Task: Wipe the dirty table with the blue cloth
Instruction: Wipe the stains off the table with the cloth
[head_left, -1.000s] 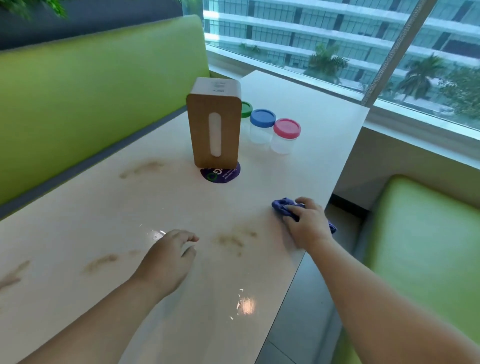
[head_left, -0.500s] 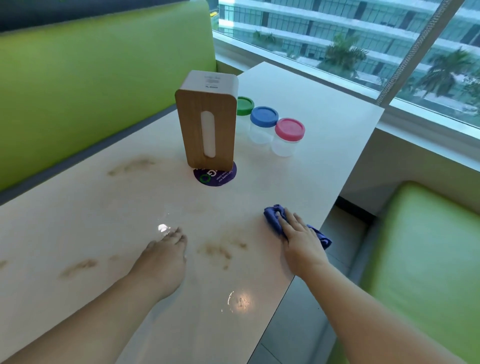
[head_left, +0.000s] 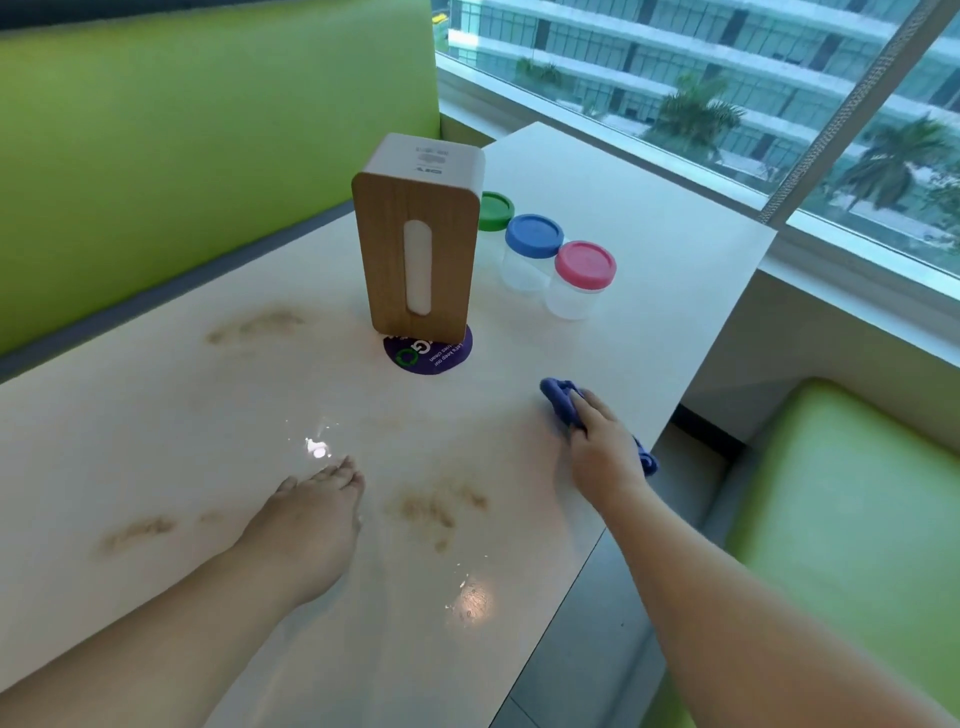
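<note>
Blue cloth (head_left: 558, 402) bunched into a dark wad on the table (head_left: 649, 249), close to its right edge, one end poking out ahead of the fingertips and another tail showing behind the wrist. Pinned there by the right hand (head_left: 605, 449), palm down on top, fingers stretched forward and pressing rather than curled round it; thumb out of sight. Left hand (head_left: 306, 525) laid flat on the tabletop well to the left of the cloth, fingers straight and together, grasping nothing.

Between the two hands, a brown smear (head_left: 436, 506), not touched by either. A second smear (head_left: 137, 530) to the left of the left wrist, a third, fainter smear (head_left: 254, 325) farther off toward the bench side. Two bright glare spots on the glossy surface.

Beyond the cloth, a round purple sticker (head_left: 441, 353), partly covered by an upright wooden tissue box (head_left: 415, 249) with a white slot down its front. Just right of the box, a diagonal row of three clear jars: green lid (head_left: 496, 208), blue lid (head_left: 534, 235), pink lid (head_left: 584, 262).

Lime-green bench back (head_left: 182, 130) along the left, matching seat (head_left: 857, 519) at the right, a window (head_left: 727, 78) past the far end.
</note>
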